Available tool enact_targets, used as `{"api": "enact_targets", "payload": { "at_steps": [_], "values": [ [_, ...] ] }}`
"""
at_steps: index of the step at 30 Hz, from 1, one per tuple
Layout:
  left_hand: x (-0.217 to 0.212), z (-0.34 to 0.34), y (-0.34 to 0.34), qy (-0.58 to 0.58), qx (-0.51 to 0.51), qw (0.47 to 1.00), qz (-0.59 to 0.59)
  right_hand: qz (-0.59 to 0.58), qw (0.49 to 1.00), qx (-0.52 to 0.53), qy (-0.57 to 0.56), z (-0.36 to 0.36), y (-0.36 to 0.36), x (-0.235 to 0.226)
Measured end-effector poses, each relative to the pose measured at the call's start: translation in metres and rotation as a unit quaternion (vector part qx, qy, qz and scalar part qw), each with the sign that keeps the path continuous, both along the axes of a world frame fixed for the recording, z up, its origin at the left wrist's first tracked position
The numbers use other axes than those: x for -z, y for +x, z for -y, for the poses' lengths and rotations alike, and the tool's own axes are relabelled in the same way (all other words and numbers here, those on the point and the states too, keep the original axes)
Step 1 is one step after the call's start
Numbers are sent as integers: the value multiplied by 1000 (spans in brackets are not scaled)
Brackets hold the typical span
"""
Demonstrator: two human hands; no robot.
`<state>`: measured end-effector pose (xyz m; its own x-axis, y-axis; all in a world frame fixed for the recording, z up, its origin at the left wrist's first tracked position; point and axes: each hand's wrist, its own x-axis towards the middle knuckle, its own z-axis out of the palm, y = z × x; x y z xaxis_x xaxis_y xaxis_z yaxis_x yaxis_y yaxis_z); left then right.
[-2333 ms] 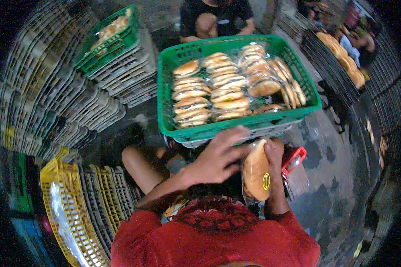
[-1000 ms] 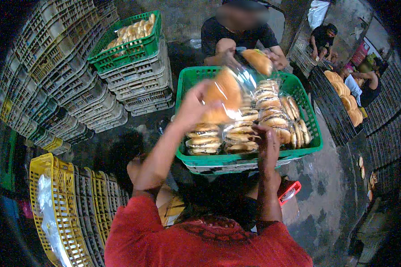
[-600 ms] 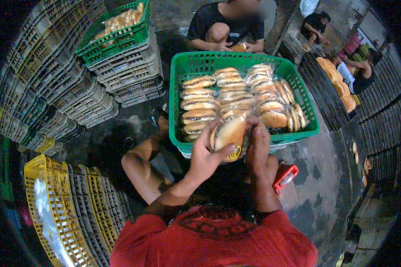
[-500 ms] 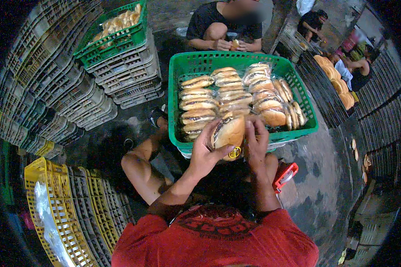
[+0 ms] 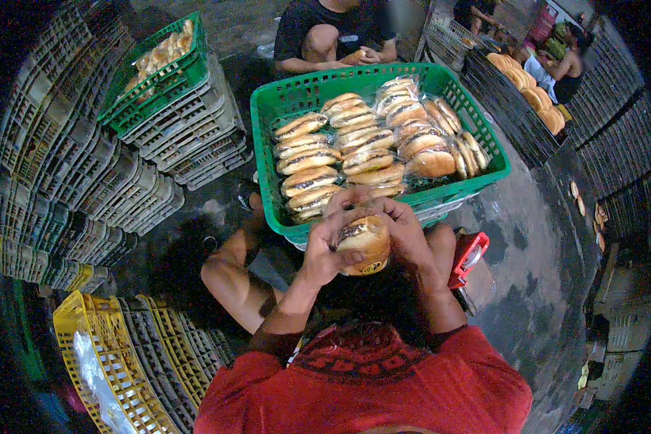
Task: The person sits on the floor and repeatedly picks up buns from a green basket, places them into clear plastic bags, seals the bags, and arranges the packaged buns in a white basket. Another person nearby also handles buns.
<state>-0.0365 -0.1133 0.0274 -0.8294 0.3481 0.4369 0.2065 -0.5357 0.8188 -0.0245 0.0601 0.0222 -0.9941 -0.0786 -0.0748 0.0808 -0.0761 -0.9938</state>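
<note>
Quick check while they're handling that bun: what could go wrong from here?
The left hand wraps the bun, with the right hand at its top; too firm a grip might dent it or push out the dark filling.

Buns in the green crate sit closely packed, so adding another might squash some.

The right forearm is near the red dispenser and could knock it.

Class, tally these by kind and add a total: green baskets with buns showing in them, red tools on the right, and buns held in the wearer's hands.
Green baskets: 2 (front basket, basket on the left stack)
Red tool: 1
Held bun: 1
Total: 4
</note>
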Motion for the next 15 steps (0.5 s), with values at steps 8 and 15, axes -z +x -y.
{"api": "enact_targets", "payload": {
  "at_steps": [8, 15],
  "values": [
    [4, -16, 1, -40, -54, 998, 21, -155, 983, 46, 87, -10, 33, -37],
    [-5, -30, -6, -216, -78, 973, -5, -109, 991, 75, -4, -23, 43, -29]
  ]
}}
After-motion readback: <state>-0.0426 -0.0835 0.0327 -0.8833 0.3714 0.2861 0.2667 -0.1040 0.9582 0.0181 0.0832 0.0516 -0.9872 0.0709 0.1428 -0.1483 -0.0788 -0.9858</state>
